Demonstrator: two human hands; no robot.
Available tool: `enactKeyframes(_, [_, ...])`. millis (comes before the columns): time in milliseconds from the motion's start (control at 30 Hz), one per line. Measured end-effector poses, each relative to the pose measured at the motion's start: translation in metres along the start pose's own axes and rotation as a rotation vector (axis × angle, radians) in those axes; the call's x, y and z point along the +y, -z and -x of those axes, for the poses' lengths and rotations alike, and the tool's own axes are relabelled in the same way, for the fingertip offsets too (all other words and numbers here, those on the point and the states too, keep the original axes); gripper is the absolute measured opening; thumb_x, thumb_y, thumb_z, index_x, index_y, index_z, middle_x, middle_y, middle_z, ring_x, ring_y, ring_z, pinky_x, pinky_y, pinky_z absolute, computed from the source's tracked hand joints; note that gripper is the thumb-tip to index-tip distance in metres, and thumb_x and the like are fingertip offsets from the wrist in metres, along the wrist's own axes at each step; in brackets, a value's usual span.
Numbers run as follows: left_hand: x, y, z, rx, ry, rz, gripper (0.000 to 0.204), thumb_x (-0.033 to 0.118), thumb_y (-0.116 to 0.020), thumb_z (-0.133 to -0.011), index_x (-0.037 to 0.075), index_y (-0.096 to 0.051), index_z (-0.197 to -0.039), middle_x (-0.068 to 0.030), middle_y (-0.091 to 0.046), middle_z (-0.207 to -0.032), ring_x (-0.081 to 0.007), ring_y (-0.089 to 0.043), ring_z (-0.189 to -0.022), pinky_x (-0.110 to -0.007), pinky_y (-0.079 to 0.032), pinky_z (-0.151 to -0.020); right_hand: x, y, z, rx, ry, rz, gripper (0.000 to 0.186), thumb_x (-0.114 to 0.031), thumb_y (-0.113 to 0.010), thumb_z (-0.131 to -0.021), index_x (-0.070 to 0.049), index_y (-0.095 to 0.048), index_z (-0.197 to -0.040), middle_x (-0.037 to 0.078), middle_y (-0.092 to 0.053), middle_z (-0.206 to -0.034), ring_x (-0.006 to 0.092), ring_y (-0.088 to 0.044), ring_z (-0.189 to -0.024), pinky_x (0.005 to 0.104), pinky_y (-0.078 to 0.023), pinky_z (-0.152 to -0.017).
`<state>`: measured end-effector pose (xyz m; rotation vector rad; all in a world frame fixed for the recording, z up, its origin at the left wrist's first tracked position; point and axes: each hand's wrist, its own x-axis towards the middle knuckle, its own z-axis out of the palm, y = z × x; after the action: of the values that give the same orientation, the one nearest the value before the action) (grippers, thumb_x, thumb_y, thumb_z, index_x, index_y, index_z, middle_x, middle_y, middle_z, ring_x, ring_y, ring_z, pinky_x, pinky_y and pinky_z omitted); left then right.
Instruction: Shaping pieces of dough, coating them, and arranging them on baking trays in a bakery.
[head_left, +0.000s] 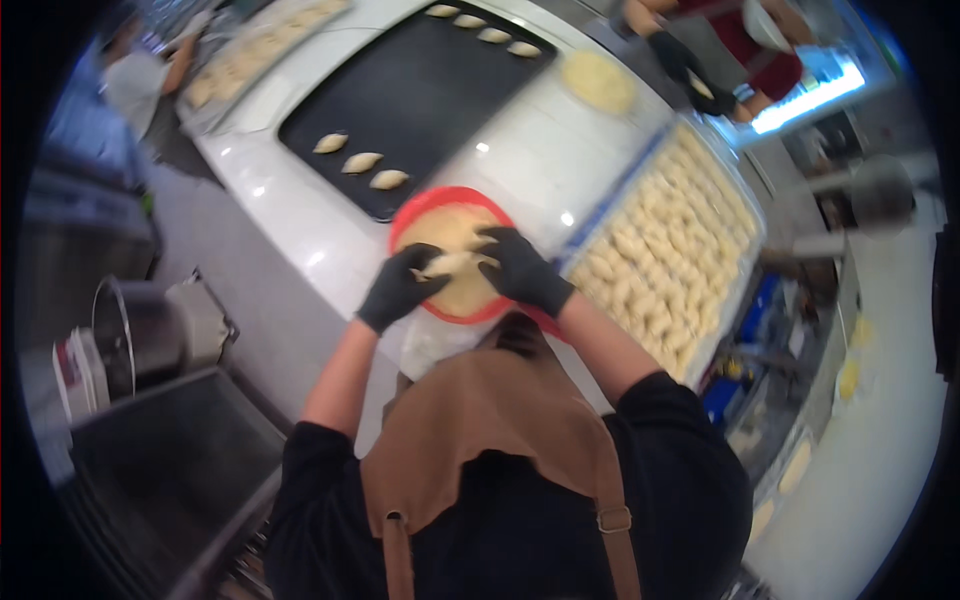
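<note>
In front of my apron stands a red bowl (465,194) with beige contents (470,292), too blurred to name. Over it, both black-gloved hands hold one pale piece of dough (452,264) between them. My left hand (402,288) has its fingers curled round the dough's left end. The right end is pinched by my right hand (525,270). Just beyond the bowl lies a black baking tray (400,90). Pointed, spindle-shaped dough pieces (362,162) sit along its near edge, and several more (492,35) line its far edge.
At right, a blue-edged tray (612,203) is filled with rows of dough pieces (670,240). A round yellowish dough mass (598,82) rests on the white table (525,140). Two people (140,85) work at the far left and far right. A mixer (140,330) stands at left.
</note>
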<state>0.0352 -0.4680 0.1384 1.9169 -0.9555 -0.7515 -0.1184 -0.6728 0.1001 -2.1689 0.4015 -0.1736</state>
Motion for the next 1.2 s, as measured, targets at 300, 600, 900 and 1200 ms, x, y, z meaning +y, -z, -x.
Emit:
enactKeyframes(300, [-0.004, -0.001, 0.000, -0.049, 0.015, -0.045, 0.037, 0.007, -0.080, -0.078, 0.000, -0.069, -0.112, -0.0088, -0.070, -0.096, -0.0190, -0.062, -0.081, -0.029, -0.051, -0.075, -0.033, -0.023, -0.004, -0.008, 0.329, 0.274, 0.039, -0.023, -0.072, -0.076, -0.010, -0.067, -0.112, 0.017, -0.069, -0.109, 0.0357, -0.065, -0.091, 0.0450, -0.051, -0.079])
enactKeyframes(600, [0.038, -0.007, -0.009, 0.318, -0.202, -0.106, 0.026, 0.003, -0.074, -0.083, 0.001, -0.069, -0.109, -0.0077, -0.071, -0.095, -0.0193, -0.064, -0.081, -0.029, -0.051, -0.078, -0.010, -0.026, 0.021, 0.152, 0.191, 0.304, 0.037, -0.028, -0.072, -0.081, -0.008, -0.067, -0.112, 0.011, -0.068, -0.106, 0.0309, -0.064, -0.094, 0.0408, -0.050, -0.082])
enactKeyframes(900, [0.070, -0.046, -0.051, -0.039, -0.298, 0.030, 0.024, 0.006, -0.060, -0.093, 0.003, -0.068, -0.116, -0.0086, -0.073, -0.101, -0.0190, -0.067, -0.084, -0.029, -0.053, -0.077, -0.018, 0.021, 0.091, 0.205, 0.284, 0.142, 0.044, -0.025, -0.079, -0.076, -0.005, -0.067, -0.113, 0.012, -0.066, -0.111, 0.0325, -0.062, -0.097, 0.0402, -0.049, -0.087])
enactKeyframes(1200, [0.075, -0.148, -0.021, -0.451, -0.642, -0.512, 0.043, 0.040, -0.066, -0.090, 0.010, -0.060, -0.121, -0.0114, -0.051, -0.147, -0.0358, -0.068, -0.089, -0.043, -0.055, -0.077, -0.012, 0.141, 0.204, 0.517, -0.090, 0.342, 0.038, -0.009, -0.083, -0.077, -0.003, -0.068, -0.112, 0.011, -0.069, -0.106, 0.0237, -0.066, -0.093, 0.0325, -0.052, -0.083])
